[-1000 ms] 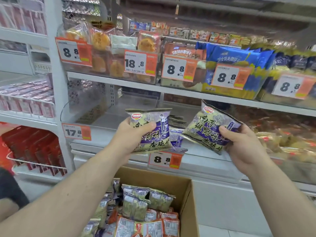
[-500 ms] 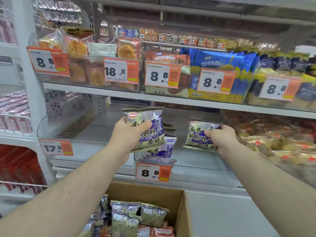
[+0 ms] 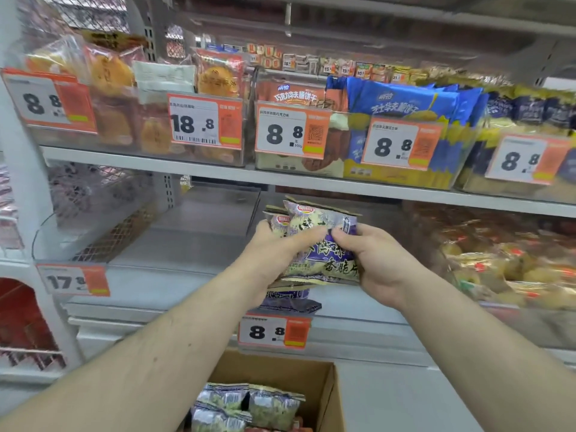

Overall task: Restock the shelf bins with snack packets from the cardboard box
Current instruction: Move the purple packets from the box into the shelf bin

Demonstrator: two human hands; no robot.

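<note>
Both hands meet over the clear shelf bin (image 3: 349, 310) on the middle shelf. My left hand (image 3: 271, 257) grips purple snack packets (image 3: 324, 244) from the left, and my right hand (image 3: 377, 263) pinches the front packet from the right. The packets stand upright as a small stack, with another purple packet (image 3: 290, 302) lying flat in the bin just below them. At the bottom of the view the open cardboard box (image 3: 321, 381) holds several more packets (image 3: 249, 403).
An 8.8 price tag (image 3: 274, 332) hangs on the bin's front. An empty clear bin (image 3: 174, 244) sits to the left, and a bin of brown and gold packets (image 3: 498, 266) to the right. The upper shelf (image 3: 280, 176) carries full bins close above my hands.
My right hand moved left and brought its packet against the one in my left hand. Both hands now hold the packets together over the bin. The camera moved closer to the shelf.
</note>
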